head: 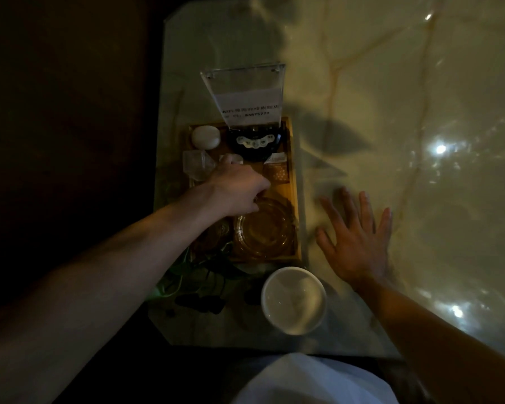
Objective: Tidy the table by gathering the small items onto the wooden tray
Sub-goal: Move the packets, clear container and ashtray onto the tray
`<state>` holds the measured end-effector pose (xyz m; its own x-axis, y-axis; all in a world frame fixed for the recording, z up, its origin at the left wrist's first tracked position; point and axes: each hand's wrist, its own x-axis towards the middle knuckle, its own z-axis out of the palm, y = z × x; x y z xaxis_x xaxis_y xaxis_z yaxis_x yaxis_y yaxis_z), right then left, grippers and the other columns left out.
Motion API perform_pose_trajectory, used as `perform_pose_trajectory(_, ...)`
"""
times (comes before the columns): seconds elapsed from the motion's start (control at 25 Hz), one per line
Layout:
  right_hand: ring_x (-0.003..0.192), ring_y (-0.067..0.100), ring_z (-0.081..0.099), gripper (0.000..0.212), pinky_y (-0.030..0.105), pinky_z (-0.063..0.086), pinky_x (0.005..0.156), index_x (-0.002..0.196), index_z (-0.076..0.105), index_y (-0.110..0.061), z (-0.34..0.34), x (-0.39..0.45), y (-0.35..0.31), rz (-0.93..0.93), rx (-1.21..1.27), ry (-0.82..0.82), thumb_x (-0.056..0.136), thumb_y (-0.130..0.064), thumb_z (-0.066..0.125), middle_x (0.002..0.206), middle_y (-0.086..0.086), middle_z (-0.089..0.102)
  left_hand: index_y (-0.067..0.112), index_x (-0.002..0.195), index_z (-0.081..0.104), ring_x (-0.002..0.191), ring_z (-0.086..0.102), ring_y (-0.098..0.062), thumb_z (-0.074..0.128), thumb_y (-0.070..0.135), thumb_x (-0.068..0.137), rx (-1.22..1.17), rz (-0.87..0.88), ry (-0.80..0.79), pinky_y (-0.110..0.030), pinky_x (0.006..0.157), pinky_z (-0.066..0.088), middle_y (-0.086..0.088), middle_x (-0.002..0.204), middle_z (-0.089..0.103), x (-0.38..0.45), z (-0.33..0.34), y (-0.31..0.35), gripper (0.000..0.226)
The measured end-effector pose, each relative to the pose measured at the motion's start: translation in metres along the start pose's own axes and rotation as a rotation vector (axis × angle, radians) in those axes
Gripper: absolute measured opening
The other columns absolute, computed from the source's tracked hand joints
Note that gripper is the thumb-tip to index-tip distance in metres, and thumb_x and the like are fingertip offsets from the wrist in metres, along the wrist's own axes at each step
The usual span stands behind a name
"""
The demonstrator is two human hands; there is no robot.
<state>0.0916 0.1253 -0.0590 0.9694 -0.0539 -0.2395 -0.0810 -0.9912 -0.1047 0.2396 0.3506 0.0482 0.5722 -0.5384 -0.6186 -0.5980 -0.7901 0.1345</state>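
The wooden tray [292,182] lies on the marble table. On it are a white round object [206,137], a black remote-like device [255,142], clear plastic-wrapped items [194,162], a brown sachet [277,170] and an amber glass ashtray [264,227]. My left hand [236,189] reaches over the tray's middle, fingers curled down at the ashtray's far rim; whether it grips anything is hidden. My right hand [357,237] rests flat on the table right of the tray, fingers spread, holding nothing.
A clear acrylic sign holder [244,88] stands at the tray's far end. A white cup [293,300] sits near the table's front edge, below the tray. Green plant leaves [199,275] trail beside it. The table's left edge drops to dark floor.
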Motion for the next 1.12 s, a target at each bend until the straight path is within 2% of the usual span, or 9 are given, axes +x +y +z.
perform_pose_trajectory(0.08, 0.150, 0.027, -0.004, 0.063, 0.067, 0.001, 0.113, 0.151, 0.006, -0.046, -0.0016, -0.0006, 0.0000, 0.000, 0.000, -0.009, 0.092, -0.064, 0.021, 0.163, -0.003, -0.001, 0.030, 0.106, 0.057, 0.111, 0.051, -0.024, 0.066, 0.036, 0.082, -0.018, -0.047, -0.031, -0.048, 0.102, 0.022, 0.007, 0.087, 0.056, -0.0029, 0.0015, -0.0019, 0.026)
perform_pose_trajectory(0.2, 0.150, 0.026, -0.006, 0.063, 0.066, -0.001, 0.114, 0.151, 0.005, -0.046, -0.0017, -0.0010, 0.0001, 0.004, -0.002, -0.014, 0.092, -0.064, 0.019, 0.163, -0.003, -0.001, 0.032, 0.109, 0.055, 0.109, 0.052, -0.023, 0.065, 0.030, 0.083, -0.049, -0.054, -0.030, -0.050, 0.106, 0.017, 0.013, 0.073, 0.043, -0.0065, 0.0071, -0.0034, 0.028)
perform_pose_trajectory(0.28, 0.150, 0.027, -0.005, 0.062, 0.066, -0.001, 0.114, 0.150, 0.005, -0.046, -0.0008, -0.0005, 0.0003, 0.008, -0.004, -0.013, 0.092, -0.064, 0.018, 0.163, -0.003, 0.001, 0.032, 0.110, 0.055, 0.110, 0.051, -0.023, 0.063, 0.025, 0.084, -0.080, -0.046, -0.007, -0.050, 0.107, 0.015, 0.013, 0.074, 0.046, -0.0057, 0.0078, -0.0027, 0.028)
perform_pose_trajectory(0.52, 0.150, 0.028, 0.000, 0.062, 0.064, -0.002, 0.113, 0.150, 0.005, -0.047, 0.0013, 0.0003, 0.0001, 0.003, -0.012, 0.008, 0.092, -0.064, 0.018, 0.163, -0.002, 0.007, 0.035, 0.110, 0.056, 0.111, 0.052, -0.022, 0.063, 0.023, 0.084, -0.061, -0.035, -0.004, -0.052, 0.107, 0.015, 0.005, 0.096, 0.062, -0.0020, 0.0039, -0.0001, 0.030)
perform_pose_trajectory(0.76, 0.150, 0.026, -0.005, 0.061, 0.066, 0.000, 0.114, 0.149, 0.003, -0.047, -0.0032, -0.0007, -0.0005, 0.009, 0.005, -0.018, 0.092, -0.064, 0.018, 0.163, -0.003, 0.001, 0.031, 0.110, 0.057, 0.114, 0.051, -0.023, 0.064, 0.023, 0.084, -0.077, -0.067, 0.009, -0.051, 0.109, 0.014, 0.007, 0.083, 0.050, -0.0050, 0.0054, 0.0016, 0.028)
perform_pose_trajectory(0.88, 0.150, 0.026, -0.008, 0.062, 0.066, 0.000, 0.114, 0.149, 0.002, -0.047, -0.0052, -0.0008, -0.0007, 0.013, 0.004, -0.043, 0.091, -0.064, 0.017, 0.163, -0.004, -0.002, 0.030, 0.109, 0.057, 0.112, 0.053, -0.022, 0.063, 0.021, 0.085, -0.069, -0.077, 0.026, -0.052, 0.108, 0.014, 0.007, 0.087, 0.057, -0.0060, 0.0054, 0.0029, 0.027)
perform_pose_trajectory(1.04, 0.150, 0.027, -0.007, 0.062, 0.066, -0.001, 0.114, 0.150, 0.003, -0.047, -0.0046, -0.0014, -0.0008, 0.006, 0.011, -0.032, 0.092, -0.064, 0.017, 0.163, -0.003, -0.001, 0.030, 0.108, 0.057, 0.111, 0.052, -0.021, 0.064, 0.021, 0.084, -0.073, -0.095, 0.009, -0.053, 0.109, 0.014, 0.016, 0.071, 0.039, -0.0059, 0.0053, 0.0052, 0.026)
perform_pose_trajectory(1.12, 0.150, 0.028, -0.004, 0.062, 0.066, 0.001, 0.114, 0.150, 0.005, -0.047, -0.0031, -0.0009, 0.0003, 0.005, 0.016, -0.021, 0.092, -0.063, 0.018, 0.163, -0.003, 0.002, 0.030, 0.107, 0.057, 0.112, 0.051, -0.022, 0.064, 0.020, 0.084, -0.078, -0.099, 0.010, -0.052, 0.110, 0.014, 0.014, 0.073, 0.040, -0.0063, 0.0052, 0.0048, 0.025)
